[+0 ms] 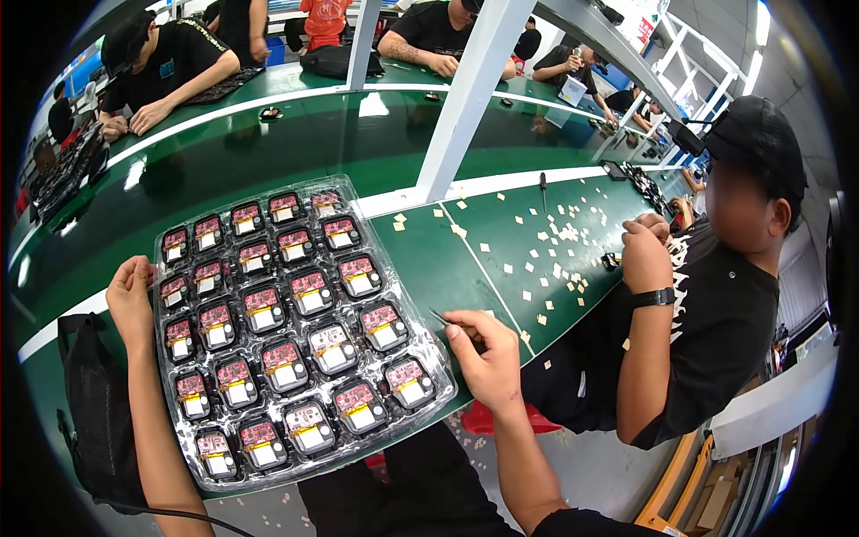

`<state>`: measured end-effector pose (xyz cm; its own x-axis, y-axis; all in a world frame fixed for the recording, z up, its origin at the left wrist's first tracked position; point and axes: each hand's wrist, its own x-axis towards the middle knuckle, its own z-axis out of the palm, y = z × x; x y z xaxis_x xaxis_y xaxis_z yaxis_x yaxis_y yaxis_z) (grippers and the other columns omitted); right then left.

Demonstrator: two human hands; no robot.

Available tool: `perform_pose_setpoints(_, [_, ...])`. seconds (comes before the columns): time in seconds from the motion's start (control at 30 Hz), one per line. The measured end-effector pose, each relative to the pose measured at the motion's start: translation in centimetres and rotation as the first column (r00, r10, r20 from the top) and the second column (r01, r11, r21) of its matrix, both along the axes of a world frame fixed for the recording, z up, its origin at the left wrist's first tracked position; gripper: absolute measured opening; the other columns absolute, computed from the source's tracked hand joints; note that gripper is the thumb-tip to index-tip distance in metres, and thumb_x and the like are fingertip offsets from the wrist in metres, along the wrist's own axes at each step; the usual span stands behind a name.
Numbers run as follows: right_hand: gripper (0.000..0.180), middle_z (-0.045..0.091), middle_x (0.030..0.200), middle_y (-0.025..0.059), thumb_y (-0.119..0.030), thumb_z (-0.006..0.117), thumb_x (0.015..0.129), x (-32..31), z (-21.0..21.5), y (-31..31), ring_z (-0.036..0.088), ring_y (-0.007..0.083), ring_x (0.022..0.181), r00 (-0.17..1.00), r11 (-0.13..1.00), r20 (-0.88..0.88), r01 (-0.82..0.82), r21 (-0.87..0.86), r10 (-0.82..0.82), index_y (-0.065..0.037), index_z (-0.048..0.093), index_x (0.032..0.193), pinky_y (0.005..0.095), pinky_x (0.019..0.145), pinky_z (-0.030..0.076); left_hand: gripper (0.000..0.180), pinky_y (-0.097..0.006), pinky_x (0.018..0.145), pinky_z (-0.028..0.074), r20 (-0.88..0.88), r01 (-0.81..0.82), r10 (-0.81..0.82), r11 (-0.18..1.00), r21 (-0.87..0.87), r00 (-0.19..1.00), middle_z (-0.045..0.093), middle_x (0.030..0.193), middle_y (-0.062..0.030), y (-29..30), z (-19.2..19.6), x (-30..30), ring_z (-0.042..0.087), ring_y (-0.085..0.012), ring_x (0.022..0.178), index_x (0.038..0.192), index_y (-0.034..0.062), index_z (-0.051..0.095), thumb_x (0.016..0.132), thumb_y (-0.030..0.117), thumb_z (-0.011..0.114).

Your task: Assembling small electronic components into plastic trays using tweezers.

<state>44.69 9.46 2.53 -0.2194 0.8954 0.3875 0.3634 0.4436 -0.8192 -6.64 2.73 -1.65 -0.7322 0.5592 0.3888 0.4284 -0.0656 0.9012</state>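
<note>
A clear plastic tray (452, 380) lies tilted across the green bench in front of me. Its pockets hold rows of small black-cased electronic units (288, 365), most with a red circuit board, a white block and a strip of yellow tape. Beside the tray's left rim is my left hand (134, 294), its fingers pinched together; what they hold, if anything, cannot be made out. My right hand (488, 358) is just off the tray's right side. Between its thumb and forefinger are thin dark tweezers (439, 317), pointing toward the tray, mostly hidden by the fingers.
Small cream-coloured squares (565, 233) are scattered over the bench to the right, near a screwdriver (542, 183). A co-worker (716, 295) sits close at my right. A white post (465, 112) rises behind the tray. A black bag (97, 403) lies at the left.
</note>
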Motion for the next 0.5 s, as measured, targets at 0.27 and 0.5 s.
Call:
perform_pose_setpoints(0.27, [0.016,0.067,0.086,0.0079,-0.002,0.069,0.093,0.37,-0.33,-0.02,0.063,0.0122,0.072,1.000,1.000,0.002,-0.012,0.009,0.012,0.003,0.071,0.108,0.0254,0.065,0.049,0.030,-0.024,0.077,0.052,-0.005,0.012,-0.012,1.000,-0.006,1.000,0.072,0.090,-0.0049,-0.19,-0.58,-0.59,0.065,-0.0089,0.081,0.108,-0.0051,0.069,0.101,0.024,0.068])
perform_pose_setpoints(0.5, [0.012,0.069,0.088,0.0140,-0.003,0.069,0.092,-0.30,0.19,-0.21,0.067,0.0258,0.074,0.993,0.995,0.106,-0.058,0.078,0.049,0.002,0.070,0.103,0.0331,0.065,0.053,0.027,-0.022,0.074,0.050,-0.024,0.052,-0.052,0.999,0.011,0.998,0.068,0.087,-0.0015,0.06,-0.73,-0.33,0.061,-0.0069,0.078,0.102,-0.0029,0.068,0.102,0.024,0.067])
